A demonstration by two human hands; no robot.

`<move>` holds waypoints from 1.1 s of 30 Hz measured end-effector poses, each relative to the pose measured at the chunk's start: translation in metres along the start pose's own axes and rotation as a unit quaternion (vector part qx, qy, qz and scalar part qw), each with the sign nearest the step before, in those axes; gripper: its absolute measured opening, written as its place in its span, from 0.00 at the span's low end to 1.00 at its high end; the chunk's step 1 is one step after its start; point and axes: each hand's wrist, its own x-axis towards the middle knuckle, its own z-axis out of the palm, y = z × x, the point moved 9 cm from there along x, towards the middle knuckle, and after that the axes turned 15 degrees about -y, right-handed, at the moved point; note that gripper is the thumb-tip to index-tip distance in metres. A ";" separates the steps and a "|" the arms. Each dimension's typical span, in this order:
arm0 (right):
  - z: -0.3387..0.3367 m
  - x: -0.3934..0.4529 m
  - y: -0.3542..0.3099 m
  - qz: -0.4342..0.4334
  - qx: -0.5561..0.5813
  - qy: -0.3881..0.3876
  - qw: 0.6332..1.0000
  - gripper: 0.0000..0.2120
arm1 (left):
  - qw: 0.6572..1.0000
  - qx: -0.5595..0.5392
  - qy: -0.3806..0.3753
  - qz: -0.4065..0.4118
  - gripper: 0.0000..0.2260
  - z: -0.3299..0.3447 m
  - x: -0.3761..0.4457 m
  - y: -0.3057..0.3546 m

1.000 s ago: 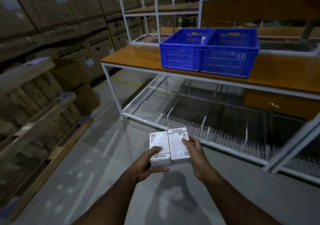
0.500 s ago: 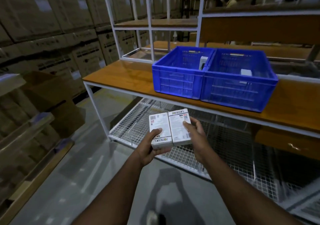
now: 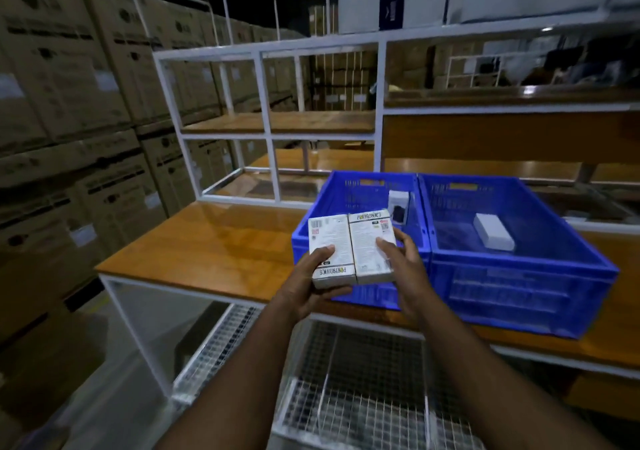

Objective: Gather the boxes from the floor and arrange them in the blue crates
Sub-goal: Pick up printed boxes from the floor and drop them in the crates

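Two white boxes are held side by side in front of the crates. My left hand (image 3: 313,285) grips the left box (image 3: 330,245) from below and my right hand (image 3: 403,262) grips the right box (image 3: 369,242). Right behind them on the wooden shelf stands the left blue crate (image 3: 363,186), with one small box (image 3: 399,205) upright against its right wall. The right blue crate (image 3: 519,283) touches it and holds a white box (image 3: 493,231) lying flat on its floor.
The crates stand on a wooden shelf (image 3: 207,245) of a white metal rack (image 3: 266,103). A wire-mesh shelf (image 3: 363,397) lies below. Stacked brown cartons (image 3: 69,103) fill the left side. Grey floor (image 3: 104,397) shows at lower left.
The view has risen and closed in on the rack. Both hands have carried the two boxes up from below shelf level to just in front of the left crate.
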 end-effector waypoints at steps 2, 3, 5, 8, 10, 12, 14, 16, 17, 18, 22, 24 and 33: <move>-0.004 0.031 -0.004 -0.002 0.000 0.006 1.000 0.22 | 1.000 0.013 -0.012 0.001 0.17 -0.003 0.028 0.018; -0.007 0.047 -0.004 0.001 0.000 0.007 1.000 0.22 | 1.000 0.020 -0.014 0.003 0.15 -0.005 0.042 0.027; -0.014 0.075 -0.004 0.007 -0.003 0.012 1.000 0.22 | 0.999 0.036 -0.013 0.005 0.14 -0.010 0.069 0.041; -0.028 0.115 0.002 0.036 -0.019 0.012 0.999 0.26 | 0.999 0.044 -0.012 -0.016 0.16 -0.018 0.108 0.050; -0.042 0.142 0.013 0.071 -0.028 0.013 0.997 0.29 | 0.997 0.070 -0.007 -0.040 0.15 -0.022 0.132 0.054; -0.054 0.163 0.024 0.106 -0.038 0.003 0.994 0.33 | 0.991 0.109 -0.006 -0.075 0.15 -0.028 0.155 0.055; -0.063 0.180 0.032 0.140 -0.060 -0.007 0.988 0.36 | 0.981 0.153 -0.005 -0.118 0.17 -0.035 0.174 0.053; -0.076 0.195 0.047 0.188 -0.090 -0.015 0.978 0.41 | 0.964 0.206 0.010 -0.167 0.19 -0.047 0.189 0.047; -0.083 0.200 0.055 0.221 -0.110 -0.019 0.969 0.46 | 0.952 0.240 0.022 -0.188 0.19 -0.055 0.195 0.043; -0.088 0.204 0.061 0.251 -0.135 -0.026 0.958 0.50 | 0.941 0.265 0.031 -0.209 0.20 -0.062 0.201 0.038; -0.101 0.208 0.085 0.340 -0.230 -0.066 0.909 0.41 | 0.890 0.335 0.028 -0.307 0.21 -0.076 0.211 0.013; -0.099 0.202 0.100 0.374 -0.247 -0.101 0.888 0.35 | 0.860 0.360 0.002 -0.361 0.19 -0.087 0.221 -0.004; -0.079 0.183 0.103 0.458 -0.486 -0.215 0.713 0.24 | 0.722 0.482 -0.131 -0.478 0.16 -0.080 0.211 -0.028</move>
